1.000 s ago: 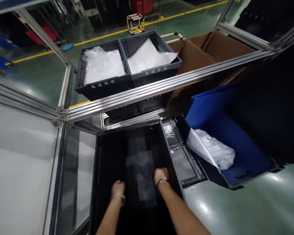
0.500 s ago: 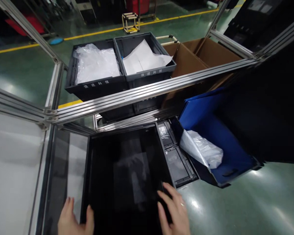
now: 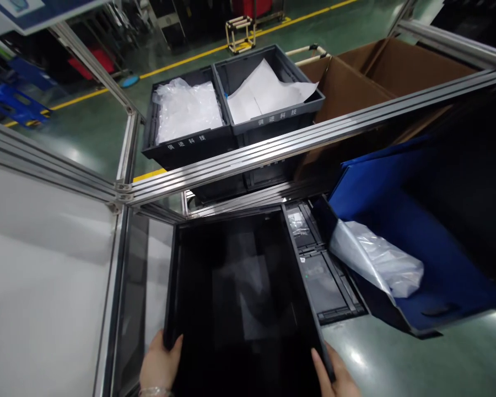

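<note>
A deep black bin (image 3: pixel 297 259) stands below me on the floor, under an aluminium frame. Faint clear plastic (image 3: pixel 248 298) lies at its bottom. My left hand (image 3: pixel 161 361) grips the bin's left wall near the front corner, thumb hooked over the rim. My right hand (image 3: pixel 334 375) grips the right rim at the lower edge of the view, thumb on the rim's top. Both hands are partly cut off by the frame edge.
An aluminium rail (image 3: pixel 314 138) crosses above the bin. Behind it sit two dark crates, one with clear bags (image 3: pixel 186 110), one with white sheets (image 3: pixel 264 91), and a cardboard box (image 3: pixel 380 71). A blue bin (image 3: pixel 438 275) with a plastic bag (image 3: pixel 380 264) tilts at right. A white panel (image 3: pixel 45 275) is at left.
My hands came up out of the bin, spread over its edges, and now clasp the left and right rims. The view shifted slightly left.
</note>
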A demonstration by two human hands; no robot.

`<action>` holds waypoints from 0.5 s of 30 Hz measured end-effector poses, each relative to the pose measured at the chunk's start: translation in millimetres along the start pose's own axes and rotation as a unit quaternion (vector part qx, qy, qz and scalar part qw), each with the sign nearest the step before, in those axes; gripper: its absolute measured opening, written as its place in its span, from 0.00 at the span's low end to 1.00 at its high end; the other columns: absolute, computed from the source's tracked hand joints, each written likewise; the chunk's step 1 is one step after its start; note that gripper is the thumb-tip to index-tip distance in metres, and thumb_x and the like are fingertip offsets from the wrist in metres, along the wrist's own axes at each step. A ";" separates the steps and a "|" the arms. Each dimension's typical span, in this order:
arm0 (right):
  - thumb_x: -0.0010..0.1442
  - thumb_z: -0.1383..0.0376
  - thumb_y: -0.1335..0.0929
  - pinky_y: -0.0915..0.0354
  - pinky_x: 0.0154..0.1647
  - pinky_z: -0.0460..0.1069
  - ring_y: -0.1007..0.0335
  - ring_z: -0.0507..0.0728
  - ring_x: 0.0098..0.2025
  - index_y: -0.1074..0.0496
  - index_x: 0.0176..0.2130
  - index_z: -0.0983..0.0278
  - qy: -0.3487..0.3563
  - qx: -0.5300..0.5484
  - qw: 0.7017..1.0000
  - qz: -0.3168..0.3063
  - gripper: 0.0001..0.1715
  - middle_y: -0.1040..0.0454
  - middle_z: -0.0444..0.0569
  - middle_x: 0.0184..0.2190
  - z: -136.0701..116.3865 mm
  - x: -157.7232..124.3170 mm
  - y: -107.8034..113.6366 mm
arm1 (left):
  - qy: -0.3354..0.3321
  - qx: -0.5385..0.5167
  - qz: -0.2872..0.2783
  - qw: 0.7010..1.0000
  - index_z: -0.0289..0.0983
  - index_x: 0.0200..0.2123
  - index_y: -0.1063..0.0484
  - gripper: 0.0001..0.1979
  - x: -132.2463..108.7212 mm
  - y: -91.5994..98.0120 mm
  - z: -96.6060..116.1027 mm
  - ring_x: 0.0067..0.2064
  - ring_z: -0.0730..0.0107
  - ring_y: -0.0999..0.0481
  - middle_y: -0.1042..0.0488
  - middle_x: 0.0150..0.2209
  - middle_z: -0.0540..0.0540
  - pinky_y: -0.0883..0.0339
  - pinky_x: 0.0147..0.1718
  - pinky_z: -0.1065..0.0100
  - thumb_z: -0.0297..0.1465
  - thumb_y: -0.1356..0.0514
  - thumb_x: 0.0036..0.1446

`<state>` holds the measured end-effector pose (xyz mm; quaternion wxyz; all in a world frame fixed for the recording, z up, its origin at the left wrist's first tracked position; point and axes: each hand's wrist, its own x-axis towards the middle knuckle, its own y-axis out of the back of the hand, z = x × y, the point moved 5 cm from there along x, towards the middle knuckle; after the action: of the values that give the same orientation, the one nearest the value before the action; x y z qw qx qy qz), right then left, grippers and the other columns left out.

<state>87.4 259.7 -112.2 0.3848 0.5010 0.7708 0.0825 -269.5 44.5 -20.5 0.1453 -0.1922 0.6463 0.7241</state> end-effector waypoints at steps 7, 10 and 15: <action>0.53 0.35 0.38 0.35 0.63 0.61 0.36 0.70 0.63 0.27 0.56 0.71 0.000 0.009 0.997 -0.072 0.50 0.30 0.60 0.60 -67.5 7.9 -24.6 | 0.013 -0.034 0.030 0.999 0.44 0.28 0.39 0.08 19.6 39.3 1.2 0.45 0.41 0.21 0.22 0.33 0.38 0.29 0.46 0.53 0.39 0.45 0.45; 0.54 0.36 0.41 0.39 0.66 0.62 0.37 0.70 0.64 0.26 0.54 0.73 0.019 0.019 0.998 -0.057 0.51 0.31 0.61 0.60 -101.4 5.8 -44.3 | 0.040 -0.040 0.059 0.997 0.43 0.29 0.37 0.09 30.1 56.4 -11.4 0.48 0.41 0.21 0.21 0.37 0.35 0.28 0.48 0.52 0.38 0.42 0.44; 0.54 0.39 0.39 0.39 0.66 0.60 0.36 0.67 0.64 0.25 0.54 0.70 0.053 0.027 0.996 -0.067 0.45 0.30 0.58 0.59 -125.2 10.2 -56.3 | 0.066 -0.068 0.053 0.994 0.43 0.27 0.37 0.10 34.5 68.7 -27.4 0.47 0.39 0.21 0.21 0.33 0.35 0.27 0.47 0.51 0.39 0.41 0.43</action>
<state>-39.2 273.3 -59.9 0.3341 0.4530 0.8242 0.0623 -329.0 7.5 21.3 0.0506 -0.2148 0.6130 0.7586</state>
